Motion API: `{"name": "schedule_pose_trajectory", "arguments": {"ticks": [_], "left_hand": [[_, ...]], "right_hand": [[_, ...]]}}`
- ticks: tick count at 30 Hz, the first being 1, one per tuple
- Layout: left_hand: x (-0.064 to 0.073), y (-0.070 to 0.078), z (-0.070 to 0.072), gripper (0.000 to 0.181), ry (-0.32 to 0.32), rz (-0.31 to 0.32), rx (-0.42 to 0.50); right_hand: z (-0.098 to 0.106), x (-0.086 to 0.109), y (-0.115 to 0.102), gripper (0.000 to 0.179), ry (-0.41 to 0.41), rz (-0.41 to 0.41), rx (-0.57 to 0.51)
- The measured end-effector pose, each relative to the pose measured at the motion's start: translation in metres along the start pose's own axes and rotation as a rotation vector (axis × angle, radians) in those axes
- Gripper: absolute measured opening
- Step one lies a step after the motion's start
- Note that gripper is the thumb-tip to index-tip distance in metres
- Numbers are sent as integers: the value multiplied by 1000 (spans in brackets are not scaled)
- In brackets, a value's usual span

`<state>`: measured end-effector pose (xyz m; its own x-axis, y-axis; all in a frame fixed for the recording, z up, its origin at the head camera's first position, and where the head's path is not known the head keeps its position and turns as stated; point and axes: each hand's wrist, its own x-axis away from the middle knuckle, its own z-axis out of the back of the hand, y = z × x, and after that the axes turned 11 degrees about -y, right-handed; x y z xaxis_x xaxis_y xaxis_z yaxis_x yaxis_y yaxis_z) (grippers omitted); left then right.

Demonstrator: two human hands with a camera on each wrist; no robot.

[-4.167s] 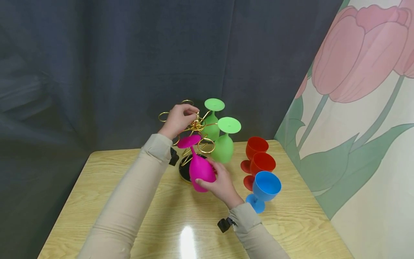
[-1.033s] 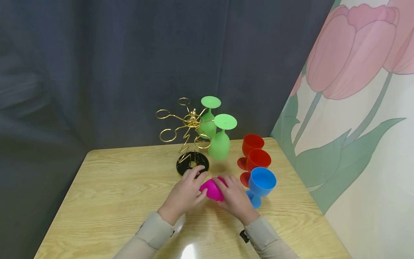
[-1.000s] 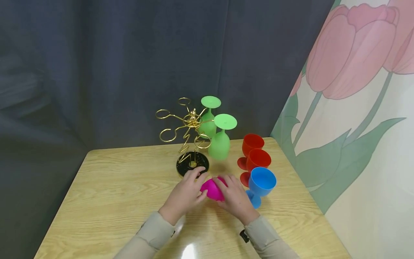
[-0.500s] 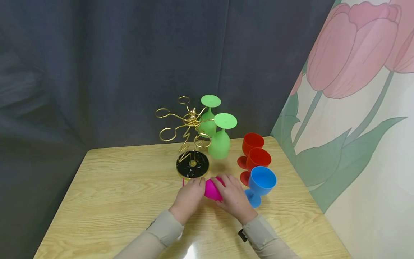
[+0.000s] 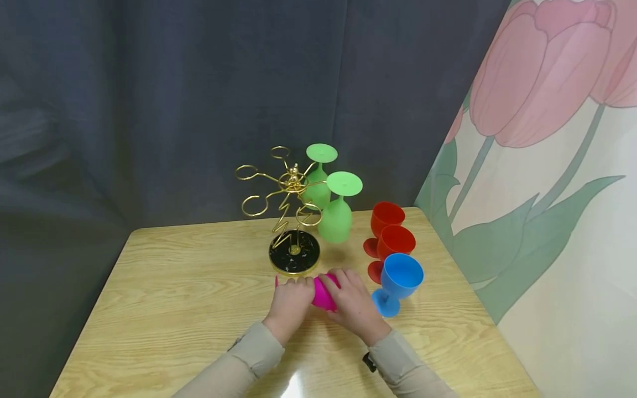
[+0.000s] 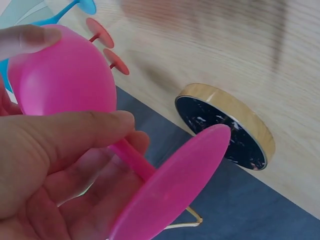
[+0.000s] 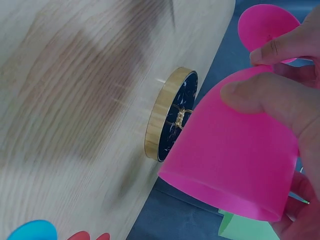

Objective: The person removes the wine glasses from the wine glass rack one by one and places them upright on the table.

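Observation:
A magenta plastic goblet (image 5: 323,293) lies sideways between my two hands, in front of the gold rack. My left hand (image 5: 292,304) pinches its stem just below the bowl, as the left wrist view shows, with the round foot (image 6: 175,185) sticking out past the fingers. My right hand (image 5: 354,303) grips the bowl (image 7: 230,150), thumb on one side and fingers on the other; its rim faces away from the left hand. Behind them stands the gold wire rack (image 5: 293,185) on a black round base (image 5: 294,252). Two green goblets (image 5: 335,221) hang upside down from its right side.
To the right stand two red goblets (image 5: 395,241) in a line with a blue goblet (image 5: 402,273), all upright and close to the right hand. A dark curtain (image 5: 224,110) hangs behind the wooden table (image 5: 174,309), and a tulip-painted wall (image 5: 542,166) borders it at right.
The magenta goblet has come away from the rack, down toward the front, and turned from upside down to sideways. My left hand has left the rack's top and taken hold of the stem.

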<state>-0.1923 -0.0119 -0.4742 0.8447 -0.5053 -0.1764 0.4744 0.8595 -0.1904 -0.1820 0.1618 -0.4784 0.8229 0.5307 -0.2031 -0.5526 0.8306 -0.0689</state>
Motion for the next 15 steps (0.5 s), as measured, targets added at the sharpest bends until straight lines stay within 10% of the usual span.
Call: {"name": "schedule_pose_trajectory", "arguments": {"ticks": [15], "left_hand": [[9,-16,-15,12,25,-14,-10]], "right_hand": [[-9,-4,-7,79,-66,-18,-49]]}}
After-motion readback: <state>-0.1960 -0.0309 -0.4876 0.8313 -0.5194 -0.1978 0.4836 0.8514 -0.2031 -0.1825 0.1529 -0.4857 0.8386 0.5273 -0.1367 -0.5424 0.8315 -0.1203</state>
